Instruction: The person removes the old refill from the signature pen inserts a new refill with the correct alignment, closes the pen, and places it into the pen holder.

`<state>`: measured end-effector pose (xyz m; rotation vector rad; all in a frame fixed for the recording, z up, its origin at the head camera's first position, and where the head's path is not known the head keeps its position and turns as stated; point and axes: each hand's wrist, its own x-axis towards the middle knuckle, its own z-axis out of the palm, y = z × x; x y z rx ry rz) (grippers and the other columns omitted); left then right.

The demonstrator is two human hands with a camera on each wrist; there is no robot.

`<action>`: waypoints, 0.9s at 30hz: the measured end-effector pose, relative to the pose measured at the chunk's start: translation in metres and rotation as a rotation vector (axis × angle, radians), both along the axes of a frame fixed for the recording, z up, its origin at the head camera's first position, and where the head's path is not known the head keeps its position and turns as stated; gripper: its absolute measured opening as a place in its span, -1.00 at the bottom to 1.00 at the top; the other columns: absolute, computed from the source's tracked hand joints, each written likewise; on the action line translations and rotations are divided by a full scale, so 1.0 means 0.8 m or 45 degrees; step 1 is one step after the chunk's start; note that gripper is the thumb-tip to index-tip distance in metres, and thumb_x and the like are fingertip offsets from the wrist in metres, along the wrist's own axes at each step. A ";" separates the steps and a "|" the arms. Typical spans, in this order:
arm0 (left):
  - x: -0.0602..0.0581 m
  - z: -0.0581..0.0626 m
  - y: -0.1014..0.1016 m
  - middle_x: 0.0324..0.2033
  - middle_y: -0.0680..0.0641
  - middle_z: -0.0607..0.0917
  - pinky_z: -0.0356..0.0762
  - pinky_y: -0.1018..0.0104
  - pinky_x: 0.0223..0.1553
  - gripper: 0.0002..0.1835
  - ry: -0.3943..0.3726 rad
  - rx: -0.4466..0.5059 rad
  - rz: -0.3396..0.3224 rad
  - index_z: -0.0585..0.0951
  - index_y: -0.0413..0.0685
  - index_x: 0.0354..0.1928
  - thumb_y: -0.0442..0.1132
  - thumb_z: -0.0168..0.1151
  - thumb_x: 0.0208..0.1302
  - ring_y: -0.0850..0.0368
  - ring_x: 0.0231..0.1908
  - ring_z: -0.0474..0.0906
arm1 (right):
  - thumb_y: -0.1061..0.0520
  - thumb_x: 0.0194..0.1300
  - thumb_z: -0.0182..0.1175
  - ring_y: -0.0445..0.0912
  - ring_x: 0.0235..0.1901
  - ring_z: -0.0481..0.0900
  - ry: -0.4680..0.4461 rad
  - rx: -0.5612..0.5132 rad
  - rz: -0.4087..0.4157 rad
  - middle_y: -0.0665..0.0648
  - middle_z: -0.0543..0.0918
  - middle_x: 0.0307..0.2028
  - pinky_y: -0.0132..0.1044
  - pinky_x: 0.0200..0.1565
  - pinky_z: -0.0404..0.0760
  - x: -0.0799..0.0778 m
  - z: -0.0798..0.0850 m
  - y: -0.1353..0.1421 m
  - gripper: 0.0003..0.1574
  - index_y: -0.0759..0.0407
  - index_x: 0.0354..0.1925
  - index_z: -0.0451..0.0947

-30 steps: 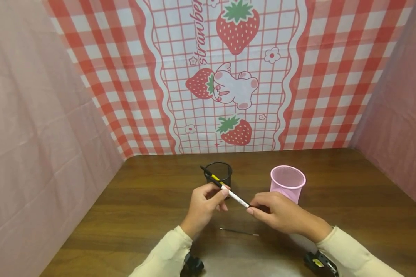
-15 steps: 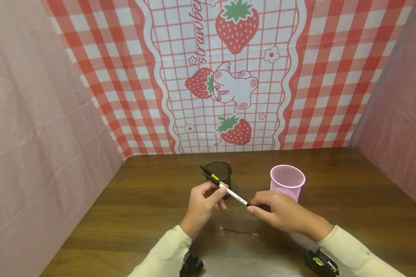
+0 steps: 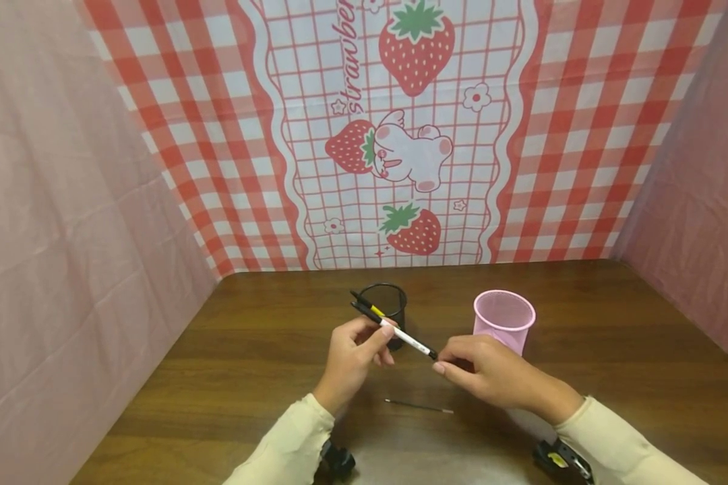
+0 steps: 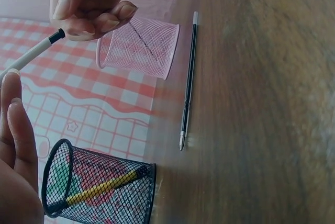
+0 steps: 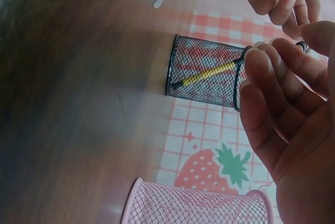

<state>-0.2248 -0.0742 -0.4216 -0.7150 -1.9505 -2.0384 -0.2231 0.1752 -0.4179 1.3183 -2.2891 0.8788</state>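
Note:
My left hand (image 3: pixel 353 353) pinches a white pen (image 3: pixel 409 340) with black ends between thumb and fingers, tilted down to the right. The pen's lower black end meets the thumb and forefinger of my right hand (image 3: pixel 491 374), which pinch around that tip. In the left wrist view the right hand's other fingers (image 4: pixel 107 22) are curled. Below both hands, a thin dark pen refill (image 4: pixel 189 88) lies on the table. Just beyond the left hand stands a black mesh cup (image 5: pixel 207 90) with a yellow and black pen (image 5: pixel 209 72) leaning inside.
A pink mesh cup (image 3: pixel 505 323) stands behind the right hand, partly hidden by it. The brown wooden table (image 3: pixel 267 350) ends at a checked strawberry cloth (image 3: pixel 412 148). Pink cloth walls (image 3: pixel 67 236) enclose the sides.
My left hand and the pen have shifted slightly left. The right hand stays almost in place. The refill and cups have not moved.

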 end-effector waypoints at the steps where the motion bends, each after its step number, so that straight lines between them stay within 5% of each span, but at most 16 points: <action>1: 0.000 0.001 0.000 -0.60 -0.31 0.61 0.53 0.31 -0.61 -0.75 -0.002 0.003 0.003 0.65 -0.48 -0.14 -0.31 0.27 0.38 0.09 -0.66 0.59 | 0.17 0.32 0.34 -0.40 -0.46 0.46 -0.004 0.000 -0.001 -0.34 0.52 -0.43 -0.38 -0.44 0.53 0.000 0.000 0.000 -0.83 -0.14 -0.34 0.62; 8: -0.002 0.002 -0.002 -0.63 -0.25 0.62 0.52 0.36 -0.61 -0.76 -0.007 0.007 0.038 0.67 -0.43 -0.14 -0.30 0.27 0.38 -0.05 -0.67 0.59 | 0.17 0.33 0.33 -0.39 -0.42 0.50 -0.008 -0.002 0.003 -0.34 0.57 -0.40 -0.34 -0.40 0.57 0.001 0.001 0.001 -0.83 -0.16 -0.31 0.64; 17: -0.008 -0.001 -0.006 -0.60 -0.40 0.60 0.49 0.39 -0.62 -0.75 0.004 0.028 0.091 0.68 -0.44 -0.15 -0.28 0.26 0.40 0.14 -0.67 0.58 | 0.16 0.34 0.33 -0.39 -0.44 0.48 -0.017 -0.010 0.010 -0.33 0.54 -0.42 -0.34 -0.43 0.56 0.000 0.001 0.001 -0.81 -0.17 -0.32 0.61; 27: -0.019 0.002 -0.012 -0.45 -0.09 0.72 0.50 0.39 -0.63 -0.80 0.026 0.085 0.132 0.67 -0.42 -0.15 -0.34 0.27 0.37 0.15 -0.67 0.58 | 0.17 0.33 0.33 -0.39 -0.43 0.49 -0.005 0.000 0.013 -0.33 0.55 -0.41 -0.35 -0.40 0.57 0.001 0.001 0.001 -0.82 -0.16 -0.32 0.63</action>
